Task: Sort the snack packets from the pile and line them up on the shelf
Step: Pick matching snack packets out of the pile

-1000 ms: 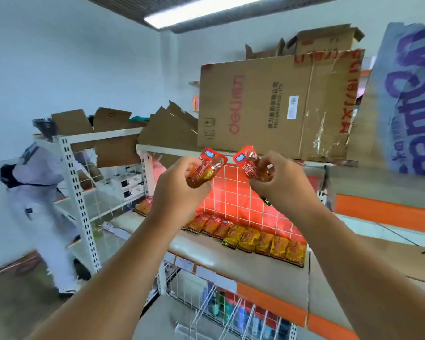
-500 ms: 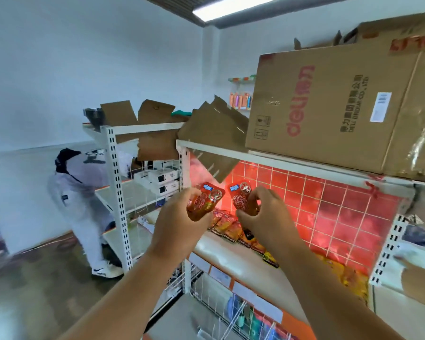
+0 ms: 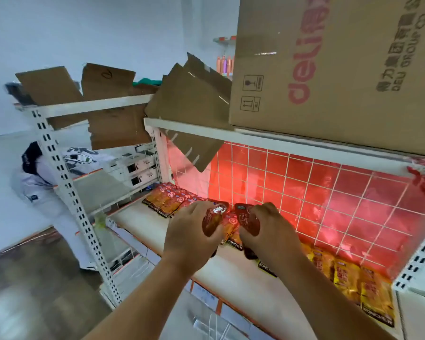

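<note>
Gripping a red snack packet [image 3: 212, 220] in the left grip [image 3: 189, 233], with fingers curled round it; pinching a second red snack packet [image 3: 247, 218] in the right grip [image 3: 268, 231], clenched likewise; holding both side by side and just apart, low over the white shelf [image 3: 142, 224]; reaching over a row of snack packets [image 3: 167, 198] running along the shelf back from ten o'clock to four o'clock; facing a red wire-grid panel [image 3: 304, 187] at three o'clock; working beneath a Deli cardboard box [image 3: 329, 69] at one o'clock.

Bright, even light; a red glow washes the wire grid [image 3: 309, 190]. Edges bend from the wide lens, and the floor [image 3: 22, 303] lower left is blurred.
</note>
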Tool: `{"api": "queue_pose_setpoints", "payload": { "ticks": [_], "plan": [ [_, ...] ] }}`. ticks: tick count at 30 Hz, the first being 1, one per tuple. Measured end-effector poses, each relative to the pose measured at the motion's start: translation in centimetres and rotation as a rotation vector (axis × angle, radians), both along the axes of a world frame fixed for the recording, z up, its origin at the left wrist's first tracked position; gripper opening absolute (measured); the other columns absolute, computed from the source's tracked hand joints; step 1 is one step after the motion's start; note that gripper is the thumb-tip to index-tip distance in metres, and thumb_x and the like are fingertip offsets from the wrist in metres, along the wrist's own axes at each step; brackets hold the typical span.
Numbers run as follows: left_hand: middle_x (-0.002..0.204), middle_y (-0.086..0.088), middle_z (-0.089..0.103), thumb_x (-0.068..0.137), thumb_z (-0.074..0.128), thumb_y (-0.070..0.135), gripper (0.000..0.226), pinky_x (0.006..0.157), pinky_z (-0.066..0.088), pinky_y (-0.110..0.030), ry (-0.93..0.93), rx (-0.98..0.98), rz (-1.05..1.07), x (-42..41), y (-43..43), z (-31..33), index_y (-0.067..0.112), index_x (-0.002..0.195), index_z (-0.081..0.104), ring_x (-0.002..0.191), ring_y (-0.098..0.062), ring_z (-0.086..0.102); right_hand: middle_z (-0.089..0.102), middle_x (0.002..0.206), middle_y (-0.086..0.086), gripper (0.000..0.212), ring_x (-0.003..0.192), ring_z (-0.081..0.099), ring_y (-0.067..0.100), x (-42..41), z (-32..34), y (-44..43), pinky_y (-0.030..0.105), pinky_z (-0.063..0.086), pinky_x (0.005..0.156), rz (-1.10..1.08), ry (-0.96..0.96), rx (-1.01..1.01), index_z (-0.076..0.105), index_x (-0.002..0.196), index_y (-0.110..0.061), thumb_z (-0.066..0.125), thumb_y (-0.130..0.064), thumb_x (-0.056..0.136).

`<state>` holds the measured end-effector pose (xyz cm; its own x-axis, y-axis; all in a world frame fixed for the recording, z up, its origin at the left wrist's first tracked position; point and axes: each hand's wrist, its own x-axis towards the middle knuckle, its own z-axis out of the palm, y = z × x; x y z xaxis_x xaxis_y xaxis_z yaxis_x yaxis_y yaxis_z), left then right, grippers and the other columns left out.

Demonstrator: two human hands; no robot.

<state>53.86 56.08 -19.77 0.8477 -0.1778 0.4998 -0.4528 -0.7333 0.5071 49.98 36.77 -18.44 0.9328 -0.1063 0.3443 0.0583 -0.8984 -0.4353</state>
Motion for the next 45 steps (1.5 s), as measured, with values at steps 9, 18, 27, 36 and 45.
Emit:
{"api": "queue_pose_setpoints", "payload": {
  "ticks": [9, 18, 27, 36, 45],
  "plan": [
    [0.111, 0.008, 0.069, 0.083, 0.053, 0.054, 0.050, 0.081, 0.052, -0.037, 0.092, 0.263, -0.120, 5.3, -5.0, -7.5, 0.028, 0.125, 0.064, 0.095, -0.021, 0.063, 0.049, 0.105, -0.009, 0.033, 0.083, 0.057, 0.012, 2.4, -6.9, -2.8, 0.028, 0.051, 0.072, -0.166, 0.181, 0.008, 0.057, 0.106, -0.031, 0.057, -0.059, 0.088],
    [0.090, 0.006, 0.070, 0.077, 0.060, 0.052, 0.040, 0.072, 0.052, -0.035, 0.033, 0.407, -0.298, 12.6, -8.0, -13.0, 0.026, 0.106, 0.069, 0.078, -0.020, 0.066, 0.048, 0.107, -0.011, 0.038, 0.080, 0.061, 0.013, 5.0, -11.8, -2.7, 0.028, 0.054, 0.068, -0.376, 0.258, 0.032, 0.055, 0.110, -0.034, 0.057, -0.062, 0.084],
    [0.105, 0.007, 0.072, 0.086, 0.047, 0.052, 0.038, 0.082, 0.051, -0.041, 0.008, 0.514, -0.416, 16.6, -9.5, -14.3, 0.032, 0.114, 0.065, 0.089, -0.023, 0.070, 0.046, 0.114, -0.012, 0.043, 0.083, 0.062, 0.011, 6.5, -13.3, -1.4, 0.025, 0.057, 0.073, -0.488, 0.329, 0.028, 0.058, 0.119, -0.032, 0.060, -0.060, 0.087],
    [0.135, 0.008, 0.056, 0.094, 0.040, 0.067, 0.052, 0.104, 0.043, -0.046, 0.051, 0.526, -0.500, 18.8, -8.8, -15.8, 0.037, 0.134, 0.052, 0.124, -0.022, 0.055, 0.048, 0.112, -0.006, 0.042, 0.077, 0.063, 0.016, 7.2, -14.2, -0.6, 0.030, 0.056, 0.067, -0.548, 0.358, 0.008, 0.060, 0.116, -0.029, 0.054, -0.059, 0.086],
    [0.122, 0.004, 0.064, 0.079, 0.074, 0.042, 0.044, 0.093, 0.035, -0.049, -0.238, 0.338, -0.587, 19.2, -6.2, -19.3, 0.023, 0.118, 0.071, 0.110, -0.029, 0.049, 0.049, 0.118, -0.001, 0.038, 0.096, 0.062, 0.023, 9.7, -14.0, 0.7, 0.033, 0.054, 0.073, -0.611, 0.397, -0.070, 0.057, 0.119, -0.028, 0.050, -0.054, 0.092]
  ]
}}
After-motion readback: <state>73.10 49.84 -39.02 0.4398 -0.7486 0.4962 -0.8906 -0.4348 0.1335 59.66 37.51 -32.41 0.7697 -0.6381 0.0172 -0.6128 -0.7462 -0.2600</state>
